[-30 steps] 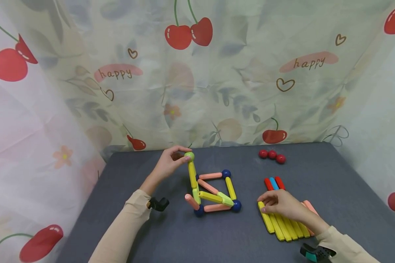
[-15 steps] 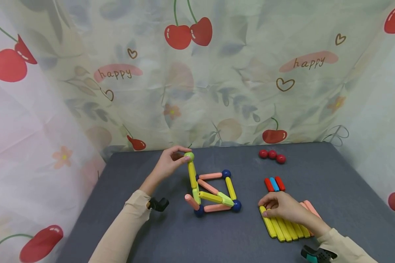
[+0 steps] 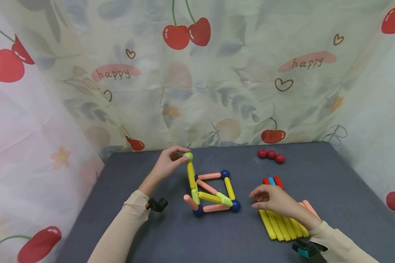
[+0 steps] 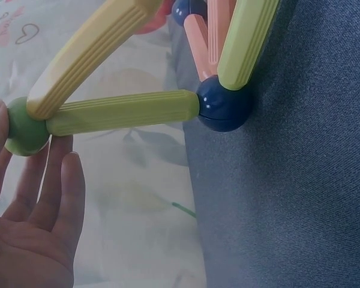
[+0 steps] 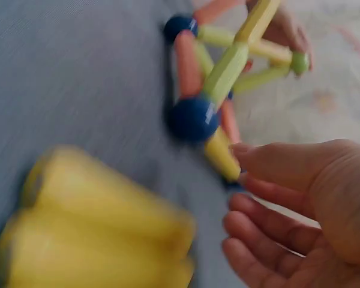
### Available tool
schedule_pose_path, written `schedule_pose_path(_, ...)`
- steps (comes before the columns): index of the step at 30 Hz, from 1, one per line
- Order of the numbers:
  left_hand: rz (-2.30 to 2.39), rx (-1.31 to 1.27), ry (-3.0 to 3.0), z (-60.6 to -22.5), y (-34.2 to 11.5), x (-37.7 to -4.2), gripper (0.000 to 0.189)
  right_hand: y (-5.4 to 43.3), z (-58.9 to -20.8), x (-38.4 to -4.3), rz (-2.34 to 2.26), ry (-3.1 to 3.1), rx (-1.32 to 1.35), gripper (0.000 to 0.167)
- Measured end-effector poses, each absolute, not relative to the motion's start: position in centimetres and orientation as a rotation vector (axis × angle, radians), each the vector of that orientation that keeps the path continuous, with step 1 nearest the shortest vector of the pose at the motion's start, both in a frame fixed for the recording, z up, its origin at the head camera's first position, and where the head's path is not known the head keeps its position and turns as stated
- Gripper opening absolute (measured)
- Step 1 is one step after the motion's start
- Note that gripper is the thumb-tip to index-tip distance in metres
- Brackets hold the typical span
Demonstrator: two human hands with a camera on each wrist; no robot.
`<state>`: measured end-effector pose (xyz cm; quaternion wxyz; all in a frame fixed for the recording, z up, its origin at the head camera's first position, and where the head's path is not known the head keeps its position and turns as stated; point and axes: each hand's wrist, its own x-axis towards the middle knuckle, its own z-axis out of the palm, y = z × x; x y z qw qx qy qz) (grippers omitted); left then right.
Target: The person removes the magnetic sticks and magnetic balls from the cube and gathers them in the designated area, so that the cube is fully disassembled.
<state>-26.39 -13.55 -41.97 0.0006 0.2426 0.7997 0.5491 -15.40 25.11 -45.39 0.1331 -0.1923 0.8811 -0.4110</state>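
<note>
My left hand [image 3: 169, 163] pinches a light green ball [image 3: 188, 157] between thumb and fingers. From that ball a yellow rod [image 4: 93, 60] and a green rod [image 4: 123, 114] run down into a frame of magnetic rods and dark blue balls [image 3: 235, 205]. The frame stands on the table, with pink, yellow and light green rods in it. One pink rod [image 3: 191, 202] leans up from the near left blue ball. My right hand [image 3: 273, 199] hovers over the top end of a row of yellow rods [image 3: 276, 226], fingers loosely bent and nothing between them.
Three red balls [image 3: 271, 155] lie at the back right of the dark table [image 3: 145, 233]. Short red rods [image 3: 278, 182] and a blue rod [image 3: 271, 180] lie behind my right hand, pink rods [image 3: 311, 209] to its right. A patterned curtain [image 3: 217, 91] hangs behind the table.
My right hand slid the leftmost yellow rod down even with the row, then let go and rose slightly up and left. My left hand keeps its hold on the green ball.
</note>
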Motion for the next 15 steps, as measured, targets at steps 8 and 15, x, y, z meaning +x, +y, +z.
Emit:
schedule_pose_path(8, 1.712, 0.749, 2.528, -42.0, -13.5, -26.3, 0.03, 18.1, -43.0, -15.8, -1.322, 2.564, -0.771, 0.045)
schedule_pose_path(15, 1.704, 0.751, 2.533, -41.9, -13.5, -26.3, 0.032, 14.4, -43.0, -15.9, -1.266, 2.517, -0.85, 0.044)
